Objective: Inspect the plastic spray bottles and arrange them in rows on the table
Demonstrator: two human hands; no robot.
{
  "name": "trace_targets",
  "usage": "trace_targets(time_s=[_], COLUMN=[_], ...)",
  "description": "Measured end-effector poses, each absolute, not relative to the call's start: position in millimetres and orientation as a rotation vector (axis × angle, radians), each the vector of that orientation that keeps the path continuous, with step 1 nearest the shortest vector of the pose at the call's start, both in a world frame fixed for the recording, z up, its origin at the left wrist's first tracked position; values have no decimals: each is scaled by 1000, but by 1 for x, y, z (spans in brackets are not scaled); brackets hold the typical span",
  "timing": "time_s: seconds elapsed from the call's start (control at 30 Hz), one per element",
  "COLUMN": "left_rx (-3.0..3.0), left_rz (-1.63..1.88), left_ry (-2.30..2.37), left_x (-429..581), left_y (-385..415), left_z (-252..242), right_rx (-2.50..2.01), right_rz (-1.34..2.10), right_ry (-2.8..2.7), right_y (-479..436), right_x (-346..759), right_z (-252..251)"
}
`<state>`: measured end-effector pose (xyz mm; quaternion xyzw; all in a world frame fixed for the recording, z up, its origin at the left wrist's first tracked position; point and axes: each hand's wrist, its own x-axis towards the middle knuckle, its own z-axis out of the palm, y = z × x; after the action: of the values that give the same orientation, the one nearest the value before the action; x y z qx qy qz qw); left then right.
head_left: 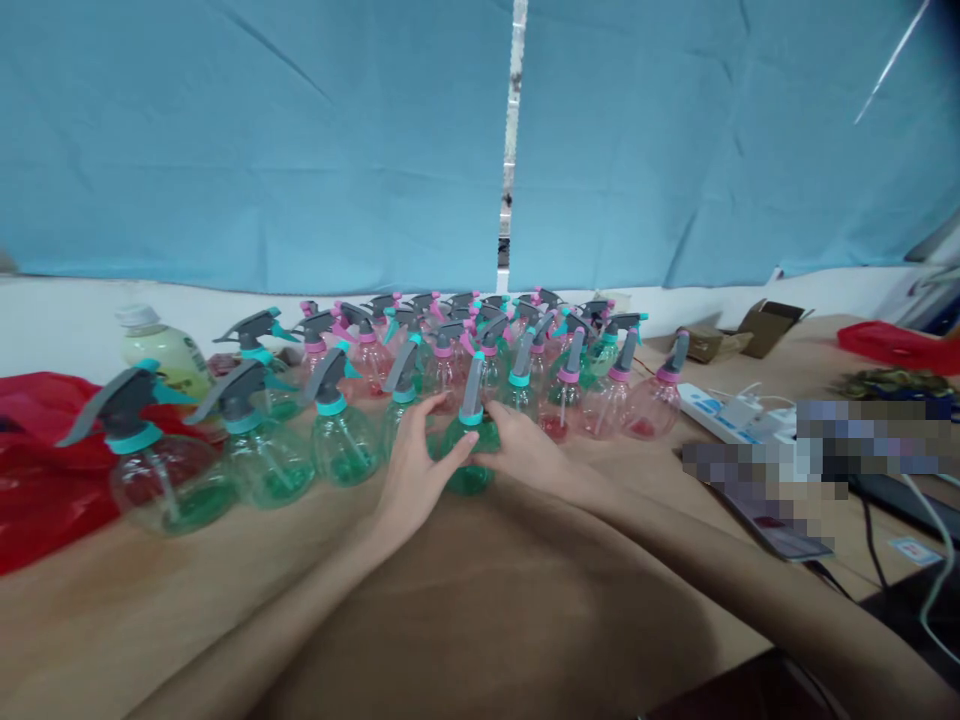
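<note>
Green spray bottle | upright, axis vertical | nozzle facing away | hands clasped round its body

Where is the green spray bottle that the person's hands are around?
In the head view, the green spray bottle is near the centre, between the left hand and right hand, at the near side of the other spray bottles.

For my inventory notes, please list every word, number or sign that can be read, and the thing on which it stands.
No text is readable.
Pale bottle: dark label marks, too blurred.
Power strip: blue markings, too blurred.
Small card: marks, too small.
Spray bottles: no readable lettering.
</note>
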<state>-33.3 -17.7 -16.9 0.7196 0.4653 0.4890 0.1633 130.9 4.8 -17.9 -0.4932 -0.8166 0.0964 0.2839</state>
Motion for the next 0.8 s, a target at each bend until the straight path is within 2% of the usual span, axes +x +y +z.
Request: trace_targets(time_s=[0.4, 0.8], left_rx=[2069, 2069], left_rz=[1048, 1001], left_ry=[1226, 1204], left_x=[-60, -57], left_y=[-47, -45], left_z=[-62, -70], right_rx=[-1508, -1364], right_rz=[192, 264], right_ry=[-2208, -2111], right_y=[40, 46], right_x=[119, 117], right_z=[-6, -8])
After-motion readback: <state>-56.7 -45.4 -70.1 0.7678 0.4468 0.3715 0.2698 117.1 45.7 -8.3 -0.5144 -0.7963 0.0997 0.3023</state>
